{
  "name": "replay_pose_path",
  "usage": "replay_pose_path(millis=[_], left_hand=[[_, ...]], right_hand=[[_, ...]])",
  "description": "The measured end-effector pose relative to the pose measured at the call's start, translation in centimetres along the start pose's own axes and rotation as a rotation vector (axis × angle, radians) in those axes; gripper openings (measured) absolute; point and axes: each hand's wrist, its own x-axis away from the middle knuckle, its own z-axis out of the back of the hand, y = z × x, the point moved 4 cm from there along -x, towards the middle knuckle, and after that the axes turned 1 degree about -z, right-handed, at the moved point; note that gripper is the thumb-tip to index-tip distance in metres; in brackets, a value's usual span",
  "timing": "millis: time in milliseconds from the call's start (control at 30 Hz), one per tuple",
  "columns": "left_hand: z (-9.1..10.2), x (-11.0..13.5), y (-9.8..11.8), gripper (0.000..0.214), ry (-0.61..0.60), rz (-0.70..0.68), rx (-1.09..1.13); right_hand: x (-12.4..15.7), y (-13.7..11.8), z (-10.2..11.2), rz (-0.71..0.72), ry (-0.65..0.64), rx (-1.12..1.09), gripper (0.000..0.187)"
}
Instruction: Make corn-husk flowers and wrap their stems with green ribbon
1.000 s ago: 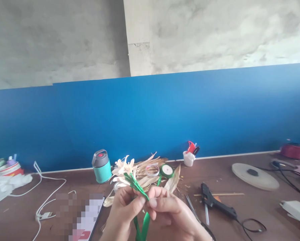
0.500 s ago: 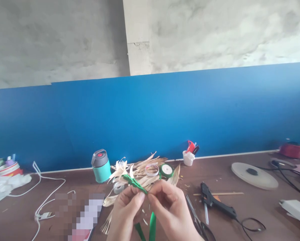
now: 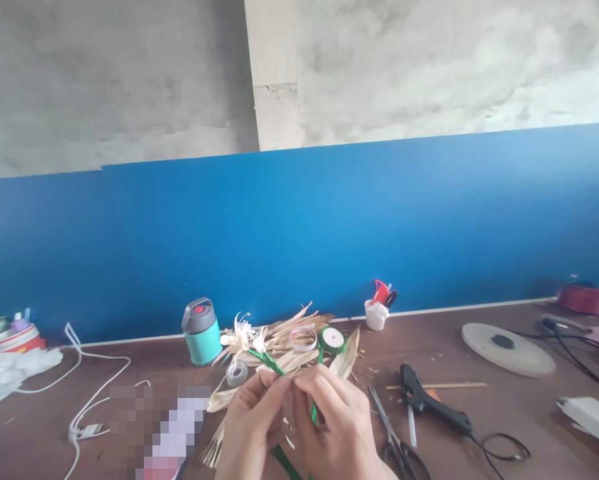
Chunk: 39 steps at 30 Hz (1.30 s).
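A flower of pale dried husk (image 3: 243, 337) points up and left, its stem wrapped in green ribbon (image 3: 267, 360). My left hand (image 3: 257, 417) pinches that wrapped stem between thumb and fingers. Close against it, my right hand (image 3: 332, 413) is closed on the green ribbon where it meets the stem. Loose ribbon hangs down below both hands. A strand of it also rises behind my right hand toward the ribbon spool (image 3: 332, 340). The fingertips partly hide the stem's lower end.
Dried husks (image 3: 284, 327) lie behind the hands, with a tape roll (image 3: 237, 373) beside them. Scissors (image 3: 397, 440) and a black glue gun (image 3: 432, 400) lie to the right. A turquoise flask (image 3: 203, 340), a white cup (image 3: 376, 315) and a pot lid (image 3: 508, 350) stand farther back.
My right hand has turned, its fingers curling further over beside the left. The flower and wrapped stem have rotated, and the hanging ribbon has shifted. My left hand stays nearly in place.
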Motion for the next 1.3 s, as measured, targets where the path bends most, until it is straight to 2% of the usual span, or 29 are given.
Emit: replay_pose_path(millis=[67,133,233,333,400,467,567,633,733,833,900,1033,1133,1300], left_hand=[[-0.1,0.2,0.1,0.037,0.033,-0.041,-0.012],[-0.2,0.3,0.6,0.028,0.025,-0.100,-0.068],[-0.3,0.3,1.6,0.022,-0.019,-0.201,-0.202],[-0.1,0.1,2.4,0.022,-0.117,-0.274,-0.350],[0.1,-0.1,2.7,0.021,-0.163,-0.315,-0.442],[0.3,-0.3,2.8,0.019,-0.155,-0.373,-0.501],[0.7,-0.7,2.8,0.020,-0.107,-0.419,-0.524],[0.8,-1.1,2.6,0.020,-0.121,-0.352,-0.483],[0.9,-1.6,2.5,0.021,-0.143,-0.233,-0.380],[0.8,-1.7,2.7,0.024,-0.145,-0.188,-0.363],[0.6,-1.5,2.8,0.024,-0.169,-0.187,-0.386],[0.2,-1.2,2.6,0.025,-0.245,-0.176,-0.376],[0.6,-1.3,2.1,0.026,-0.259,-0.147,-0.372],[1.6,-1.9,1.8,0.025,-0.201,-0.170,-0.380]], right_hand=[[0.1,-0.1,-0.1,0.002,0.034,0.000,0.024],[0.1,0.4,-0.3,-0.076,0.005,-0.032,0.022],[0.1,2.3,-0.9,-0.426,-0.192,-0.289,0.017],[0.4,3.7,-1.5,-0.817,-0.446,-0.795,0.024],[0.5,4.0,-1.7,-0.955,-0.556,-0.964,0.033],[0.7,4.2,-1.9,-1.034,-0.606,-0.987,0.038],[0.9,4.3,-2.3,-1.047,-0.593,-0.985,0.044],[0.9,4.4,-2.4,-1.027,-0.584,-0.984,0.044],[0.9,4.6,-2.0,-1.018,-0.695,-0.956,0.040],[0.4,4.8,-1.4,-0.969,-0.746,-0.991,0.036],[0.2,4.7,-1.3,-0.960,-0.713,-1.090,0.036],[0.6,4.4,-2.4,-1.061,-0.658,-1.254,0.030],[0.9,4.4,-2.9,-1.094,-0.593,-1.205,0.031],[0.7,4.4,-2.4,-1.062,-0.499,-1.102,0.034]])
